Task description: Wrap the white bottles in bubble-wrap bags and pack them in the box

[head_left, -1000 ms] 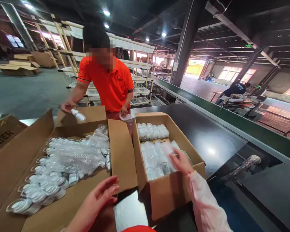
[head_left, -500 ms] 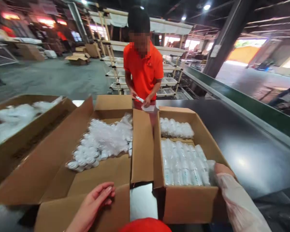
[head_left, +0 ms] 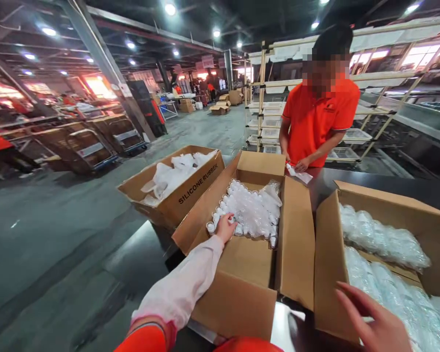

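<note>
My left hand (head_left: 225,228) reaches into the middle cardboard box (head_left: 247,266), fingers curled down on a small white bottle at the near edge of the pack. Several white bottles (head_left: 213,215) stand close together there, partly covered by clear plastic wrap (head_left: 251,208). Over the near left side of the right cardboard box (head_left: 328,264), my right hand (head_left: 377,320) is open, with fingers apart and nothing in it. Beneath and beyond it lie rows of plastic-wrapped white bottles (head_left: 385,286), with another wrapped row (head_left: 383,234) farther back.
On the left stands a box marked SILICONE RUBBER (head_left: 190,195), holding white plastic bags (head_left: 174,173). Across the dark table (head_left: 374,181) a co-worker in an orange shirt (head_left: 320,122) handles a small white item. A rack with trays (head_left: 271,122) stands behind.
The view has swung left. My left hand has moved forward from the middle box's near flap to the bottles. My right hand has come away from the right box's far side, fingers now spread.
</note>
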### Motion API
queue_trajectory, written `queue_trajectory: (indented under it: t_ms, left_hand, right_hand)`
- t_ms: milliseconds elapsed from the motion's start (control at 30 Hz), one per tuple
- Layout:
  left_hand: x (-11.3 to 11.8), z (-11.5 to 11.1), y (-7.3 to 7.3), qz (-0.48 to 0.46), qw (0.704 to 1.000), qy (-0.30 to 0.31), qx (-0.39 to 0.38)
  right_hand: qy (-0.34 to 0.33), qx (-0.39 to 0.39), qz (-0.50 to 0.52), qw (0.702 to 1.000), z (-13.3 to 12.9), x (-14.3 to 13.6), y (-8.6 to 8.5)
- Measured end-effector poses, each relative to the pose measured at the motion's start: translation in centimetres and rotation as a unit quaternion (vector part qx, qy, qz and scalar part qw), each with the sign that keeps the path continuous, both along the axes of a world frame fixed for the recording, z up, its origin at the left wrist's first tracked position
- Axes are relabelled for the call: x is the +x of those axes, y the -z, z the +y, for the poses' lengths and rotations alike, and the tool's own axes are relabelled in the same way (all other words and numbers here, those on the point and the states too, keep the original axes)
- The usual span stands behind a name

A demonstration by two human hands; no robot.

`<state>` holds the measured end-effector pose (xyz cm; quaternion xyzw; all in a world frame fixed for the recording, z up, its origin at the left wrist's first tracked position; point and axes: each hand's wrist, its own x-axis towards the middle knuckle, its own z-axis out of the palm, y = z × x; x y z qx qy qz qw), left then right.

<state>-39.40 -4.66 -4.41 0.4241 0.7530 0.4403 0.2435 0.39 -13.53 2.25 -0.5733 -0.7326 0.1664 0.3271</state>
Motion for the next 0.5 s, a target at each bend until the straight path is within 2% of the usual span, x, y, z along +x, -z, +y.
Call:
queue_trajectory:
  t_ms: [100,200,300,400,500]
  left_hand:
    - [0.7,5.5,-1.5,0.054,0.998,0.019,0.031]
    - [0.5,8.7,-3.4,0.077,0.991,0.1,0.046]
    - [-1.3,10.3,-4.7,0.063,0.982,0.178,0.024]
    - [-3.3,11.0,-5.1,0.012,0.984,0.178,-0.016]
    - [-3.7,10.4,-4.2,-0.085,0.981,0.157,-0.071]
  right_hand:
    - [-0.114,-0.052,0.013,0.992,-0.8,-7.7,-0.2]
    - [-0.172,-0.094,0.022,0.98,-1.6,-12.5,0.0]
    - [-0.177,-0.145,0.027,0.973,-2.2,-13.5,0.5]
    - [-0.169,-0.197,0.04,0.965,-2.0,-13.4,1.4]
    - [-0.168,-0.235,0.109,0.951,-0.2,-14.9,2.0]
